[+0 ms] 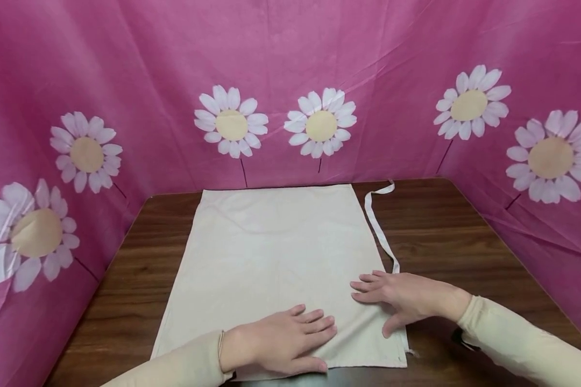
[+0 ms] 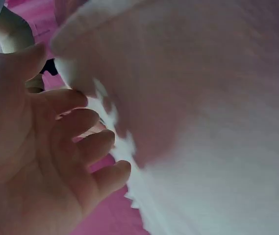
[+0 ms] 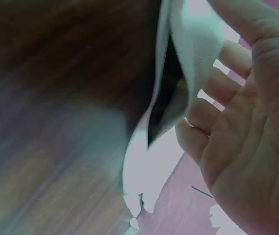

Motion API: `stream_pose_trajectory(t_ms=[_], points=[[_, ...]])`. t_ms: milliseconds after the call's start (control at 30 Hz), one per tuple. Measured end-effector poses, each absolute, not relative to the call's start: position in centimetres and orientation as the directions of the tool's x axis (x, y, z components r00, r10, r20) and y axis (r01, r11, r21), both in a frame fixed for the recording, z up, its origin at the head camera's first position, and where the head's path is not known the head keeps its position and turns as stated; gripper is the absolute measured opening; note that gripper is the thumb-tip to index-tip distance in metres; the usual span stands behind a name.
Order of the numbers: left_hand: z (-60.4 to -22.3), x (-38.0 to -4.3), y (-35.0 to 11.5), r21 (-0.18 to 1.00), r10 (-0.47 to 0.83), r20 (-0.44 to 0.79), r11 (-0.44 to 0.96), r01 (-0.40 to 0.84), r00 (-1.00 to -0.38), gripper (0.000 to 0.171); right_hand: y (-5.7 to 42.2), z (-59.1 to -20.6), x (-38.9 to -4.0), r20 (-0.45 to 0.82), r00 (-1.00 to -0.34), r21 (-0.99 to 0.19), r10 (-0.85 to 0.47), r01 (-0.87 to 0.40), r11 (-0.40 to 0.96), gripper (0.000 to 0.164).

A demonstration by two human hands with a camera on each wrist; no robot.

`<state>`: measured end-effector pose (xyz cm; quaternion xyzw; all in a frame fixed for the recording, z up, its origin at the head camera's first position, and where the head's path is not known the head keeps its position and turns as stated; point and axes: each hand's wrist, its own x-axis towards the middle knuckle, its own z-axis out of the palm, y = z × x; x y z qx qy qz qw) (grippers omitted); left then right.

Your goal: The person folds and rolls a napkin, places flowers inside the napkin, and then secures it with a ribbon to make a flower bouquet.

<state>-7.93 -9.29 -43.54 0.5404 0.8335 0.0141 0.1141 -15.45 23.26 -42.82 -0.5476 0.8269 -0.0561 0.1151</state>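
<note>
Crease (image 1: 355,321): it crosses the pale cloth (image 1: 271,252) between the hands; sideways rubbing could bunch it into a deeper fold.
Right edge: the right wrist view shows it raised off the wooden table (image 1: 445,242); a dragging finger could flip it over.
White strap (image 1: 380,231): it lies beside the cloth and reaches the right hand, so it could snag under the fingers.
Left hand (image 1: 285,339): spread, gripping nothing; the cloth's near part lies beneath it.
Right hand (image 1: 404,295): fingers extended, no pinch visible; they rest over the cloth's right border, most of the cloth lying beyond their tips.
</note>
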Motion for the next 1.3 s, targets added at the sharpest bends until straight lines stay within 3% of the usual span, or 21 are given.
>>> stream_pose_trajectory(t_ms=[200,333,467,833,1100,1300], points=[[-43.3,-9.0,-9.3,0.257,0.915,-0.081,0.403,0.879,-0.395,0.076,22.6,-42.6,-16.9,-0.034,-0.367,-0.197,-0.93,-0.909,0.366,0.045],[-43.4,-9.0,-9.2,0.231,0.922,-0.064,0.387,0.893,-0.383,0.075,22.0,-42.9,-17.9,0.074,-0.304,-0.196,-0.95,-0.938,0.285,0.024],[-43.4,-9.1,-9.1,0.211,0.924,-0.044,0.38,0.901,-0.379,0.068,21.2,-43.1,-18.6,0.147,-0.281,-0.191,-0.948,-0.949,0.252,0.011],[-43.4,-10.0,-9.3,0.164,0.932,-0.019,0.36,0.918,-0.362,0.044,21.1,-43.2,-19.5,0.125,-0.319,-0.241,-0.94,-0.928,0.283,0.017],[-43.5,-10.3,-9.8,0.185,0.92,-0.081,0.392,0.901,-0.383,0.037,23.2,-41.8,-19.3,-0.126,-0.351,-0.432,-0.928,-0.823,0.37,0.045],[-43.7,-10.4,-10.0,0.183,0.921,-0.078,0.389,0.903,-0.382,0.037,23.6,-41.4,-18.6,-0.162,-0.347,-0.35,-0.924,-0.855,0.383,0.061]])
